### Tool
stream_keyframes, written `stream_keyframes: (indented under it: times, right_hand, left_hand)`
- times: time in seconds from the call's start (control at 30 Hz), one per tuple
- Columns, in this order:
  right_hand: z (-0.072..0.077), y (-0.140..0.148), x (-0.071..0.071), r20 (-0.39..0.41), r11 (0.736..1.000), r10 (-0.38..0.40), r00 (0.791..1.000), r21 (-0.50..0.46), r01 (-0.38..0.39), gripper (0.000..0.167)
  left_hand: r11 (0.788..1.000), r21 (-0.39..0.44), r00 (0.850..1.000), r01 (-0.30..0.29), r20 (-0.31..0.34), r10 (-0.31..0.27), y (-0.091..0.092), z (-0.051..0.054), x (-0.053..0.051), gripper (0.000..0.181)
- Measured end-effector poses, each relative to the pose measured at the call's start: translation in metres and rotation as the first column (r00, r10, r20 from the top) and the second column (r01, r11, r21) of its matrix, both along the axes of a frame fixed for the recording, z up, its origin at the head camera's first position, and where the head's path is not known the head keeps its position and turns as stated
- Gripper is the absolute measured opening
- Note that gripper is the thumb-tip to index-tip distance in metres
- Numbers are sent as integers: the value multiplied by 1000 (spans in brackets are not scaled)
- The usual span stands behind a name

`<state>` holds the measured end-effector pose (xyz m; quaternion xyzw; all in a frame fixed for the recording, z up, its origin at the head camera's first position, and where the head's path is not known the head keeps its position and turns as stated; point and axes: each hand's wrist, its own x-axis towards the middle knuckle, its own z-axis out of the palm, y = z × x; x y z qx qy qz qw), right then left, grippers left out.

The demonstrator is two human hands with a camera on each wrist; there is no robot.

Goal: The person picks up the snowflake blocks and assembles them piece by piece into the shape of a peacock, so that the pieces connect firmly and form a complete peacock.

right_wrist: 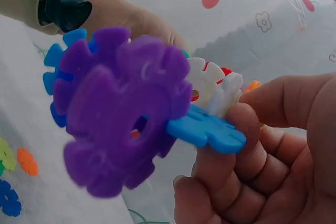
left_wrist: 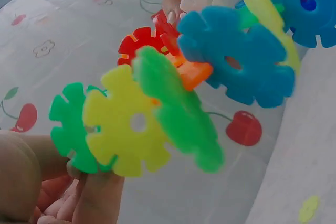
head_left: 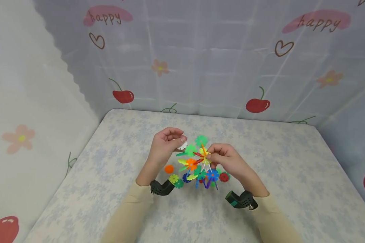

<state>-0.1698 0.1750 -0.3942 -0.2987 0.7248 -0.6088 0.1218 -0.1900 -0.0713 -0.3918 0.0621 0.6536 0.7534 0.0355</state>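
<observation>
A multicoloured build of slotted plastic snowflake discs (head_left: 191,164) is held up above the table, its discs joined at angles. My right hand (head_left: 228,158) pinches it near a yellow disc (head_left: 204,153); in the right wrist view the fingers (right_wrist: 252,140) are beside a white disc (right_wrist: 227,95) and a blue disc (right_wrist: 210,129). My left hand (head_left: 167,143) pinches a white disc (head_left: 182,146) at the build's left side. From the left wrist, its fingers (left_wrist: 100,198) appear against a green disc (left_wrist: 73,129); whether the white disc is joined to the build I cannot tell.
Loose discs lie on the patterned tabletop (head_left: 115,145) below the build, among them an orange one (head_left: 169,169), a yellow-green one (head_left: 173,179) and a red one (head_left: 224,177). A printed curtain (head_left: 200,67) hangs behind the table. Dark wrist cameras (head_left: 162,188) sit on both wrists.
</observation>
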Motion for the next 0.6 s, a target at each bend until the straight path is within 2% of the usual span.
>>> stream_keyframes:
  times: [0.07, 0.13, 0.43, 0.6]
  right_hand:
    - [1, -1, 1, -65, 1000, 1, 998, 21, 1, 16]
    - [2, -2, 3, -114, 999, -10, 993, 43, 15, 16]
    - [6, -4, 7, -162, 995, -47, 986, 75, 60, 17]
    - [7, -5, 9, -170, 995, -53, 984, 77, 67, 18]
  left_hand:
    - [993, -113, 999, -18, -50, 12, 1, 5, 4, 15]
    - [986, -163, 996, -38, -91, 24, 1, 8, 7, 17]
    - [978, -175, 977, -113, -197, 77, 1, 11, 11, 22]
    - [975, -176, 970, -136, -224, 95, 4, 9, 13, 24]
